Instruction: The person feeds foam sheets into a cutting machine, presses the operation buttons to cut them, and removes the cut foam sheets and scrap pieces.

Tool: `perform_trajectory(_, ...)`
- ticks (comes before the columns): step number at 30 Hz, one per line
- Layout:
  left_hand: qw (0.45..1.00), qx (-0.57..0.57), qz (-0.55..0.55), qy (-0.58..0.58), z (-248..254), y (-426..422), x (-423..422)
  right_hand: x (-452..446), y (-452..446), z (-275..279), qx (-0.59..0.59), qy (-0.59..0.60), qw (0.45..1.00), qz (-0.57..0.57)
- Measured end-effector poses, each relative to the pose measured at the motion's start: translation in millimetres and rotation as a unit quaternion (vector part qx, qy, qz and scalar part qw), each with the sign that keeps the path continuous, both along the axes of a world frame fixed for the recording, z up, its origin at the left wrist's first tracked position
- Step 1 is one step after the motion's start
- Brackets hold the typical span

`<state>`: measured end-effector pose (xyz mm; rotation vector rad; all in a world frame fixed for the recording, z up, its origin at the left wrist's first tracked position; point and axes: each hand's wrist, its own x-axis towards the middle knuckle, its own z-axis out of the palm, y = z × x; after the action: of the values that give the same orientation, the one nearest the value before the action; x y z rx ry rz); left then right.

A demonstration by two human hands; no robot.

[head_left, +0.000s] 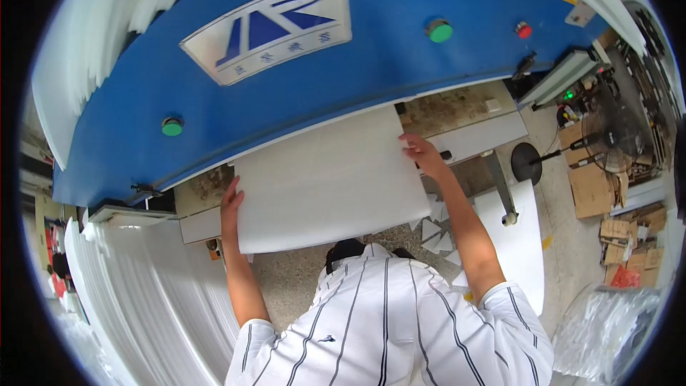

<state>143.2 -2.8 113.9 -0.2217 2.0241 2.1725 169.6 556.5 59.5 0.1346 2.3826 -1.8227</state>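
Observation:
A large white foam sheet (329, 179) lies partly under the blue machine (386, 43), its near edge jutting out toward my body. My left hand (231, 199) is at the sheet's left edge, fingers pointing up along it. At the right edge, near the far corner, is my right hand (423, 154), with thumb and fingers apart around the edge. Whether either hand pinches the sheet cannot be made out. The worn machine bed (457, 111) shows to the right of the sheet.
Green buttons (439, 30) and a red button (524, 30) are on the machine's front. Stacked white sheets (150, 286) stand at left. White offcuts (436, 236) lie on the floor. A black fan (614, 132) and cardboard boxes (589, 196) are at right.

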Motion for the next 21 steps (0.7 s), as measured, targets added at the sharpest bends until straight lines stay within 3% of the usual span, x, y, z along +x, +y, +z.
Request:
perform_trajectory(2,0.998,-0.052,-0.016,0.017,-25.9,-14.3,5.2,6.0,-6.1,-0.7,0.1,0.004,0.995,0.014)
perform_trajectory(8,0.998,-0.053,-0.032,0.021,-42.5,-11.1,15.1,14.4,-1.0,0.7,0.131,0.031,0.991,-0.005)
perform_trajectory(10,0.995,-0.079,-0.034,0.045,-67.8,-20.6,11.6,15.1,5.9,0.8,0.092,-0.003,0.996,0.0)
perform_trajectory(17,0.99,-0.115,-0.022,0.079,-49.8,-0.6,18.3,10.1,3.3,-8.8,0.062,0.042,0.996,-0.046)
perform_trajectory(21,0.991,-0.086,-0.016,0.102,-65.1,-1.8,18.3,9.2,7.2,-2.6,0.04,-0.017,0.998,-0.043)
